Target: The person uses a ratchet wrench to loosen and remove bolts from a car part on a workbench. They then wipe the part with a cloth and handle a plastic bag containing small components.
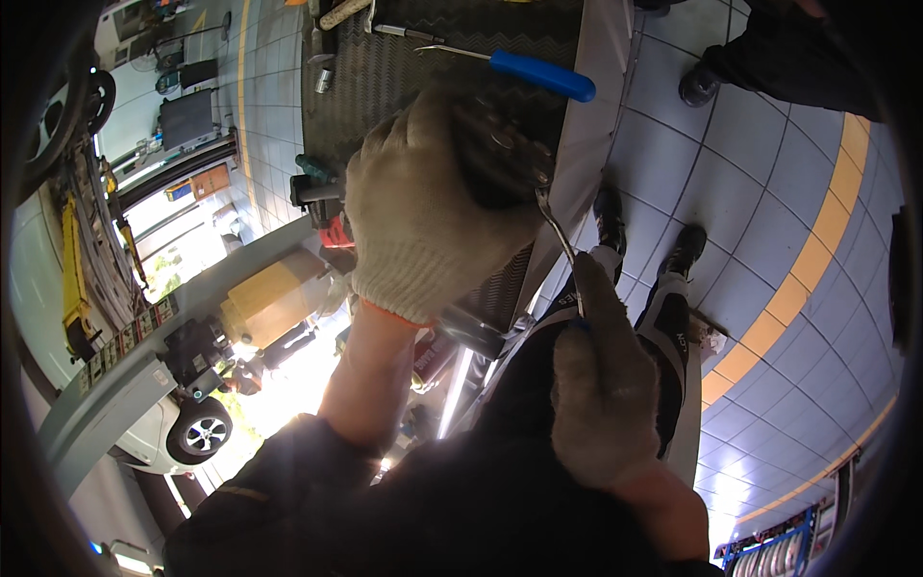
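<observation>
My left hand, in a pale knitted work glove with an orange cuff edge, is wrapped round a dark, rounded part above the workbench. I cannot make out what kind of part it is. My right hand, gloved too, grips a slim metal hand tool, its forefinger stretched along the shaft. The tool's far end meets the edge of the dark part. A bit of blue shows by the right fingers, perhaps its handle. Beyond both hands, a bent-tip pick with a blue handle lies on the bench.
A black ribbed mat covers the bench. On it lie a silver socket, a metal rod tool and a wooden handle. A dark and red power tool sits left of my left hand. Another person's shoe stands at the far right.
</observation>
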`<state>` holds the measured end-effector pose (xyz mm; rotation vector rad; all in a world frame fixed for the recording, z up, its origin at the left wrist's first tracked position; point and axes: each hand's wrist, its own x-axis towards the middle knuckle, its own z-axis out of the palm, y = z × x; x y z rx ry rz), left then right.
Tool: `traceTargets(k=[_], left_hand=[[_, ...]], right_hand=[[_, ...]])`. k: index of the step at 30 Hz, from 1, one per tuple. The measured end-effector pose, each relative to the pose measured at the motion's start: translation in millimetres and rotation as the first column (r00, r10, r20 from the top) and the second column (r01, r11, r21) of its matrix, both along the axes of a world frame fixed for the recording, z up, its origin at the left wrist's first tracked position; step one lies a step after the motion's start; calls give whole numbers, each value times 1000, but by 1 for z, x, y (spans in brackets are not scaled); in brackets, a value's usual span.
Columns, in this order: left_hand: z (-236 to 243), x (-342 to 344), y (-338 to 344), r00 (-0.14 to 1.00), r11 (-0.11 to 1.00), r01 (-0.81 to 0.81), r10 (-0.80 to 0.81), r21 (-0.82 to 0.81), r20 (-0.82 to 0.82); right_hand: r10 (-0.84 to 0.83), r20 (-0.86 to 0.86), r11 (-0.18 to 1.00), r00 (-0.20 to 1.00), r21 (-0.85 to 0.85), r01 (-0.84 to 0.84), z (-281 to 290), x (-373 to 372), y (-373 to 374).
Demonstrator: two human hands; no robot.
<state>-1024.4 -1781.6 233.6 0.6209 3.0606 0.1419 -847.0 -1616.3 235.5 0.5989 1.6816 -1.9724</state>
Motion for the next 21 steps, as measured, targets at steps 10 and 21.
traceTargets(k=[10, 21], left_hand=[[0, 10, -2, 999, 998, -15, 14, -54, -29], [4, 18, -21, 726, 726, 685, -674, 62, -137]], right_hand=[[-223, -181, 974, 958, -1, 227, -12, 13, -33], [41, -502, 887, 864, 416, 200, -21, 1, -31]])
